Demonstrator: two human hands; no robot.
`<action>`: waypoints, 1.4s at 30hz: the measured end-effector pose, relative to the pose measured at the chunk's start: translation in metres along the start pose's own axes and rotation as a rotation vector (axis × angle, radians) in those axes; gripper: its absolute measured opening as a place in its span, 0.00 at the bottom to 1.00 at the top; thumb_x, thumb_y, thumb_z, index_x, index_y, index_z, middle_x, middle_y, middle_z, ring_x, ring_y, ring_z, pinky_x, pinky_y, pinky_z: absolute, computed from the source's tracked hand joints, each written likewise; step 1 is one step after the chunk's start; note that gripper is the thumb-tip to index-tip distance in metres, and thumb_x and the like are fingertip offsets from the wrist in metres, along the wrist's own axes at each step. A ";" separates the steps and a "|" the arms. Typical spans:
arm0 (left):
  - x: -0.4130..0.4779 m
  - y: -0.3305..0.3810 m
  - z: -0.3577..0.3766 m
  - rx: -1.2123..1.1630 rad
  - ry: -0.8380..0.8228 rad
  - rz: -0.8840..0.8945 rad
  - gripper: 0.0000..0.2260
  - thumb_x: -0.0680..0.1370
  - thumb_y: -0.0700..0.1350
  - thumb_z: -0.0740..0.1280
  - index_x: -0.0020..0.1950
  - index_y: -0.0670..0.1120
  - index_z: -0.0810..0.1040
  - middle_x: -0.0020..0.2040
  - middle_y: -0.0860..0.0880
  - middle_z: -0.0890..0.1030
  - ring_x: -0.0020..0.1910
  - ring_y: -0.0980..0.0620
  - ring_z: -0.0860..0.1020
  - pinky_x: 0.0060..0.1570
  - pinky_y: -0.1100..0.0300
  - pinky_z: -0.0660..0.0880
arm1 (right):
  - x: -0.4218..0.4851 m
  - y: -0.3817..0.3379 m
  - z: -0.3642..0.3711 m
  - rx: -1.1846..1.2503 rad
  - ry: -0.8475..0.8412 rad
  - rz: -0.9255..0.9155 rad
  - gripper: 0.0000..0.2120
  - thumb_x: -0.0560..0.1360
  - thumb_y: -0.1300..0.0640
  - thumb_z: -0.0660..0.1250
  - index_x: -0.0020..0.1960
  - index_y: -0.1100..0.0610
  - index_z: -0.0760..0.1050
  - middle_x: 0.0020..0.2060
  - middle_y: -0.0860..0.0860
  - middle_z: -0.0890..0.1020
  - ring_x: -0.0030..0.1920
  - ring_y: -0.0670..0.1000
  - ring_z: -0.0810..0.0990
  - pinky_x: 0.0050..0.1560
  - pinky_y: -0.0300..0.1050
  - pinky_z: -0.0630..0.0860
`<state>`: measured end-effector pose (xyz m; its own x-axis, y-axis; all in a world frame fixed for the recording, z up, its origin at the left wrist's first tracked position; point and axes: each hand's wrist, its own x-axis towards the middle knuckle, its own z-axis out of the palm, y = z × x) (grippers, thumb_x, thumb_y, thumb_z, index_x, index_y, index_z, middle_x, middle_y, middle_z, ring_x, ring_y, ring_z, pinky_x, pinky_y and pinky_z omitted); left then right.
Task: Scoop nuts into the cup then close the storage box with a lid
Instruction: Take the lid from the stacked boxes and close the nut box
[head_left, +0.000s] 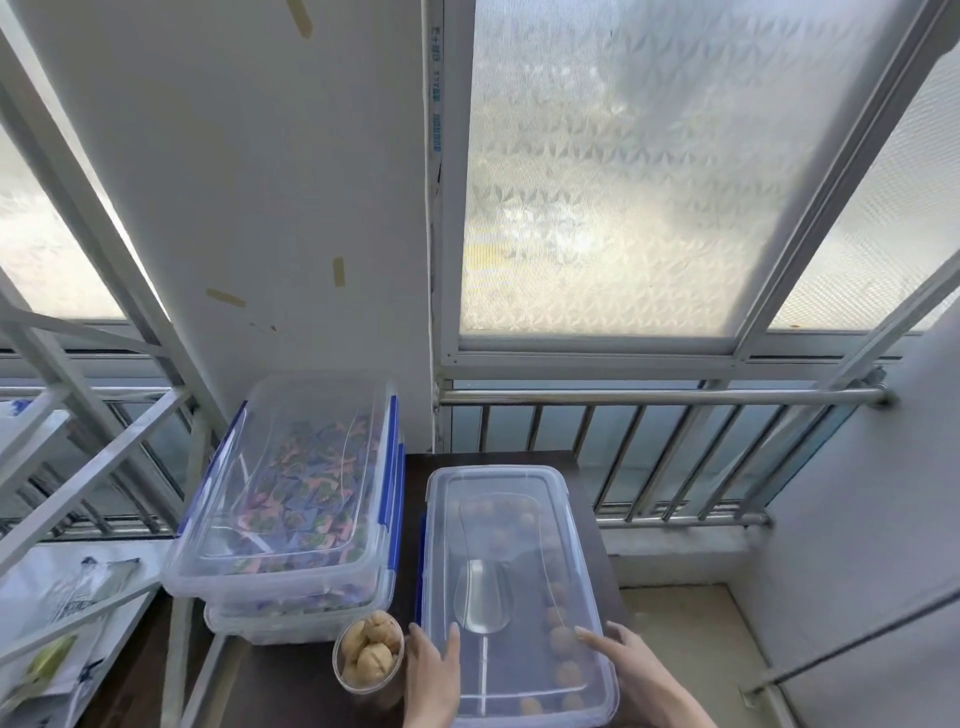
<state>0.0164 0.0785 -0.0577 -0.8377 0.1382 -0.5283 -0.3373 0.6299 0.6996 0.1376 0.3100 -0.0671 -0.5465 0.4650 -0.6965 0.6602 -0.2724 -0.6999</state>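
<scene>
A clear plastic storage box (511, 592) with its lid (498, 499) lying on top stands on the dark table. Through the lid I see walnuts (563, 642) and a clear scoop (483, 597) inside. My left hand (432, 670) rests flat on the lid's near left edge. My right hand (623, 662) lies flat on the near right part of the lid. Both have fingers spread and grasp nothing. A clear cup (370, 656) filled with walnuts stands just left of the box, beside my left hand.
Two stacked clear boxes (291, 499) with blue clips, holding colourful wrapped pieces, stand at the left on the dark table (291, 686). A metal railing (660, 397) and frosted windows are behind. A white shelf frame with a bag (72, 597) is at far left.
</scene>
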 end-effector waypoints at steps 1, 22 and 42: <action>0.002 0.002 0.000 0.011 0.006 -0.017 0.33 0.82 0.53 0.56 0.77 0.34 0.47 0.78 0.36 0.52 0.77 0.43 0.53 0.76 0.53 0.51 | 0.002 0.002 -0.001 -0.004 0.008 -0.016 0.61 0.38 0.39 0.84 0.64 0.67 0.72 0.55 0.61 0.83 0.55 0.58 0.82 0.62 0.57 0.76; -0.008 0.003 0.001 0.074 0.080 0.086 0.37 0.75 0.48 0.71 0.74 0.33 0.57 0.67 0.35 0.63 0.69 0.39 0.65 0.71 0.54 0.59 | -0.003 0.011 -0.009 -0.399 0.292 -0.261 0.38 0.61 0.39 0.75 0.65 0.59 0.75 0.55 0.54 0.84 0.55 0.53 0.81 0.58 0.44 0.75; -0.011 0.006 0.021 0.133 0.123 0.191 0.29 0.78 0.40 0.66 0.74 0.32 0.58 0.72 0.31 0.65 0.68 0.34 0.69 0.64 0.45 0.70 | -0.027 -0.001 0.011 -0.476 0.339 -0.338 0.23 0.77 0.61 0.63 0.71 0.61 0.65 0.64 0.59 0.76 0.63 0.59 0.76 0.57 0.44 0.69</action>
<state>0.0325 0.0966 -0.0574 -0.9293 0.1755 -0.3250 -0.1156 0.6975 0.7072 0.1457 0.2882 -0.0492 -0.6221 0.7196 -0.3086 0.6787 0.2992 -0.6707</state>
